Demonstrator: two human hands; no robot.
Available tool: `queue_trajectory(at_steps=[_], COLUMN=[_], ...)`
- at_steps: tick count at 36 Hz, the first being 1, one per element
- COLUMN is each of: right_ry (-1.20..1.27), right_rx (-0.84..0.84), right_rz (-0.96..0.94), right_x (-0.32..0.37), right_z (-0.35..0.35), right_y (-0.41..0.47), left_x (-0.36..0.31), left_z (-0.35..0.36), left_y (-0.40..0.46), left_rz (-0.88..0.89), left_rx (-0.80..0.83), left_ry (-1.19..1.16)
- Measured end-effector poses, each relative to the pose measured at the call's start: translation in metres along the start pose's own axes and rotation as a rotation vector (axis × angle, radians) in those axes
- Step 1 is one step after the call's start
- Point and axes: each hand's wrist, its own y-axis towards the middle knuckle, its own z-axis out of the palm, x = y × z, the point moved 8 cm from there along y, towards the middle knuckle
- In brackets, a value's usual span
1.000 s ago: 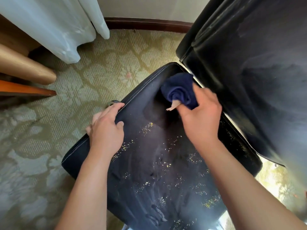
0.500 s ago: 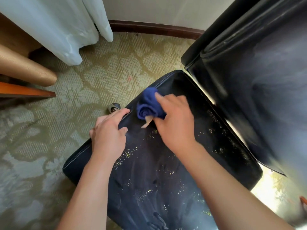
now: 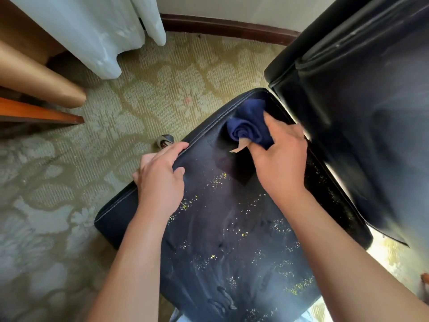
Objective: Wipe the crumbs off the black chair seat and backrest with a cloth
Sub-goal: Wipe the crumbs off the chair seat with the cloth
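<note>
The black chair seat fills the lower middle, dotted with yellowish crumbs. Its black backrest rises at the right. My right hand presses a bunched dark blue cloth, with a small tan tag, against the seat's far corner beside the backrest. My left hand grips the seat's left edge, fingers curled over the stitched seam and thumb on top.
Patterned green carpet surrounds the chair. A white curtain hangs at the upper left beside wooden furniture. A chair caster shows just beyond my left hand. A dark baseboard runs along the wall.
My right hand swept the cloth left along the seat toward my left hand, then back right into the far corner by the backrest. My left hand kept its hold on the seat edge.
</note>
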Motion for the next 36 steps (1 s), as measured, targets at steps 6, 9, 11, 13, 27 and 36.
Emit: queue_trajectory(at_steps=[6, 9, 11, 13, 27, 36], right_ry=[0.111, 0.162, 0.176, 0.166, 0.080, 0.157], right_rx=[0.184, 0.203, 0.134, 0.041, 0.155, 0.632], right_rz=[-0.190, -0.206, -0.180, -0.117, -0.145, -0.377], right_x=[0.035, 0.033, 0.029, 0.021, 0.022, 0.042], right_z=[0.025, 0.020, 0.006, -0.008, 0.024, 0.054], right_y=[-0.062, -0.067, -0.058, -0.044, -0.072, -0.132], left_x=[0.001, 0.000, 0.002, 0.009, 0.053, 0.057], left_z=[-0.003, -0.005, -0.006, -0.011, -0.020, -0.016], left_y=[-0.002, -0.006, -0.009, -0.014, -0.036, -0.051], left_rz=[-0.003, 0.009, 0.018, 0.007, -0.157, -0.096], left_rx=[-0.011, 0.009, 0.015, -0.027, -0.109, -0.048], left_ry=[-0.031, -0.047, -0.077, -0.077, 0.108, 0.085])
